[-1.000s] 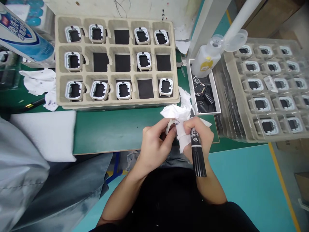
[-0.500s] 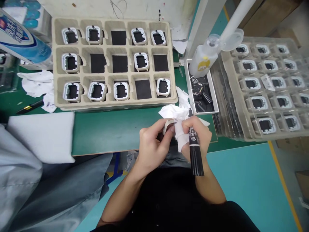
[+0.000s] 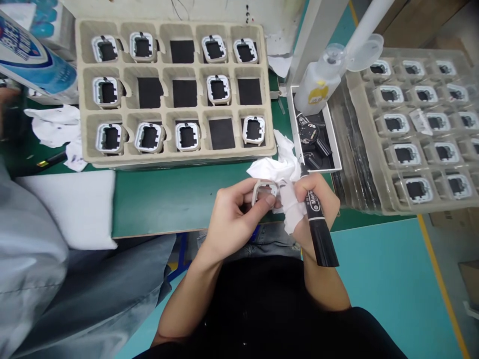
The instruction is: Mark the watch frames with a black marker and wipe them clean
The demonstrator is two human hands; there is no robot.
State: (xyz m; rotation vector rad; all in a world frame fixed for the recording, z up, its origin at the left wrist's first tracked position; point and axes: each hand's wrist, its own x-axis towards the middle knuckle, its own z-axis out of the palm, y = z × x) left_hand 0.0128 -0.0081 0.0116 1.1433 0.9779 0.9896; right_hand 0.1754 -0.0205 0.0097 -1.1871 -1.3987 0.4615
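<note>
In head view, grips a pale frame in the left hand near the table's front edge, lower side hidden behind the thumb. Clasps a black marker and white cloth in the right hand; cannot make out any contact between cloth and frame. Shows only part of a blue-and-white container toward the far edge.

Looks bright and evenly lit; shows soft shadows inside the beige tray, glare on the clear tray, stretched, softer edges, and little detail in the black top.
</note>
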